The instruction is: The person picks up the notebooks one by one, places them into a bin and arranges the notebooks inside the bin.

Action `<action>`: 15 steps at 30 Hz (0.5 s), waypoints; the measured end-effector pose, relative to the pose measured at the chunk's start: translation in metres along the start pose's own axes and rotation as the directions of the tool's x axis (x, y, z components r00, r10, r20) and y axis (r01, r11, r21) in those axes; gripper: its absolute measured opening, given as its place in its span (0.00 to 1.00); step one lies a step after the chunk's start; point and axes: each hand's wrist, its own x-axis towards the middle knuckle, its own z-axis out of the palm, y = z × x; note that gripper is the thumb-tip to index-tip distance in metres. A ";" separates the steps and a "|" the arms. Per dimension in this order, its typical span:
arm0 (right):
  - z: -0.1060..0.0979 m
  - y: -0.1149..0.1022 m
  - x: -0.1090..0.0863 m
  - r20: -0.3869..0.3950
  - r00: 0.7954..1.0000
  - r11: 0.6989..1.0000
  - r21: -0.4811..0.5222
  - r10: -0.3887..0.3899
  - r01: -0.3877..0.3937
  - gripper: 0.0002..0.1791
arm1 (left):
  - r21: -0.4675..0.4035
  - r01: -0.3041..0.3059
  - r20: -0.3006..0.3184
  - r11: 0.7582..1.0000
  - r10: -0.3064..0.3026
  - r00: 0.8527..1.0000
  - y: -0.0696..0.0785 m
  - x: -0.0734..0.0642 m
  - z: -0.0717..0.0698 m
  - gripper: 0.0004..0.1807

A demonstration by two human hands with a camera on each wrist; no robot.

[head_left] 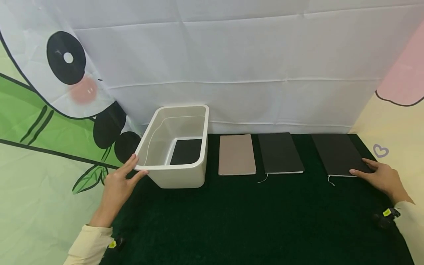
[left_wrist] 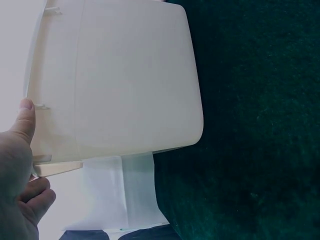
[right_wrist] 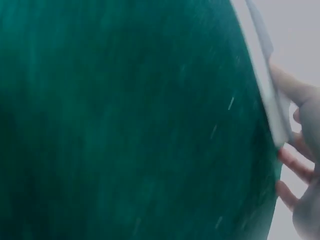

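A cream plastic bin (head_left: 179,177) stands on the left part of the table. My left hand (head_left: 119,184) grips its rim at the near left corner, thumb on the near side and fingers along the left side. Inside the bin lies a flat black rectangle (head_left: 187,151). At the far right is a black notebook (head_left: 339,152) with a white ribbon. My right hand (head_left: 381,178) holds that notebook by its near right corner, the thumb at the near edge and the fingers at the right side. In the right wrist view the notebook's pale page edge (right_wrist: 262,75) shows blurred.
Between the bin and the right notebook lie a pinkish-beige notebook (head_left: 236,154) and another black notebook (head_left: 281,152) with a ribbon. Dark green cloth (head_left: 248,221) covers the table. A white curtain (head_left: 248,66) hangs right behind, with printed cloth on both sides.
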 end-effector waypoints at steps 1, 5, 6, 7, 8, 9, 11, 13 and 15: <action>-0.001 -0.004 0.000 -0.001 1.000 1.000 0.002 0.005 -0.005 0.52 | -0.001 0.005 0.003 1.000 -0.005 1.000 0.000 0.000 -0.001 0.37; -0.004 -0.015 0.001 -0.010 1.000 1.000 0.019 0.013 -0.013 0.50 | -0.006 0.027 0.020 1.000 -0.027 0.999 0.002 -0.001 -0.003 0.36; -0.005 -0.017 0.001 -0.012 1.000 1.000 0.021 0.017 -0.017 0.49 | -0.007 0.031 0.022 0.999 -0.031 0.999 0.003 -0.001 -0.003 0.36; -0.006 -0.019 0.002 -0.011 1.000 1.000 0.022 0.017 -0.017 0.48 | -0.007 0.034 0.024 0.999 -0.034 0.999 0.003 -0.001 -0.004 0.37; -0.007 -0.020 0.002 -0.006 1.000 0.999 0.024 0.022 -0.021 0.48 | -0.006 0.036 0.025 0.999 -0.036 0.999 0.003 -0.001 -0.004 0.37; -0.008 -0.021 0.003 0.001 1.000 0.999 0.022 0.026 -0.026 0.48 | -0.004 0.040 0.027 0.999 -0.039 0.999 0.004 -0.001 -0.004 0.37; -0.011 -0.021 0.005 0.028 0.998 0.998 0.031 0.048 -0.049 0.50 | -0.002 0.044 0.029 0.999 -0.044 0.999 0.004 -0.001 -0.004 0.37; -0.014 -0.020 0.008 0.068 0.996 0.998 0.034 0.059 -0.061 0.53 | -0.003 0.047 0.033 0.999 -0.047 0.998 0.004 -0.001 -0.004 0.38; -0.017 -0.017 0.012 0.119 0.990 0.996 0.046 0.074 -0.080 0.56 | -0.006 0.049 0.035 0.999 -0.049 0.998 0.003 -0.001 -0.003 0.38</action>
